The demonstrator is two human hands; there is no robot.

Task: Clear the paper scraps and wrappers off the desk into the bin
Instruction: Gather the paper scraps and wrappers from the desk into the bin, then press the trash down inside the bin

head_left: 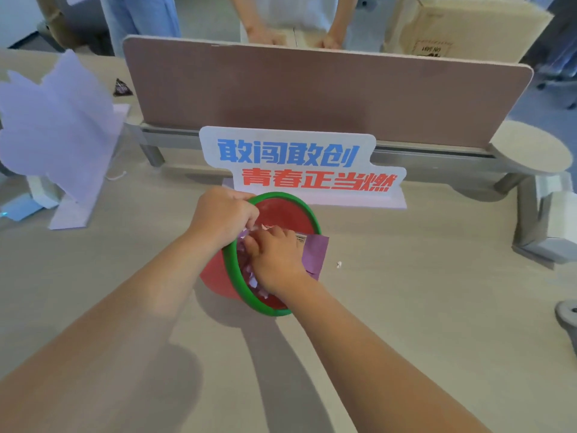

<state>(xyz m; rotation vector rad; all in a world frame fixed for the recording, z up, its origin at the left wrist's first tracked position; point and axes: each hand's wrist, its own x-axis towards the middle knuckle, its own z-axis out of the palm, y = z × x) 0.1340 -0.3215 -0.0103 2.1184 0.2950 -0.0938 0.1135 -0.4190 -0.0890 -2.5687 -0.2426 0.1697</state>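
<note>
In the middle of the frame a small round red plastic bin with a green rim (307, 214) sits tilted on the pale wooden worktop (421, 323), its mouth turned toward the camera. The left hand (220, 215) has its grip pressed together over the far left part of the green rim, with the fingers curled over the edge into the bin. The right hand (274, 256) reaches over the mouth of the bin from the lower right; its grip is closed on a flat purple wrapper (315, 253), which lies across the right side of the rim and sticks out toward the right. Inside the bin, under the right hand, lie torn white and purple paper scraps (254, 281). One small white paper scrap (339, 264) lies on the worktop just right of the bin, apart from it. Just behind the bin stands a white cut-out sign with blue and red Chinese lettering (299, 164), and behind that a long brownish-pink divider panel (327, 92) runs across the upper half of the frame. At the left edge a pale lilac cut-out board (56, 126) stands upright, and a small dark triangular packet (121, 87) lies on the worktop beyond it, in the upper left. Past the divider, at the top of the frame, another person's two hands (265, 35) rest near its upper edge, and a cardboard box (468, 26) stands in the upper right.
</note>
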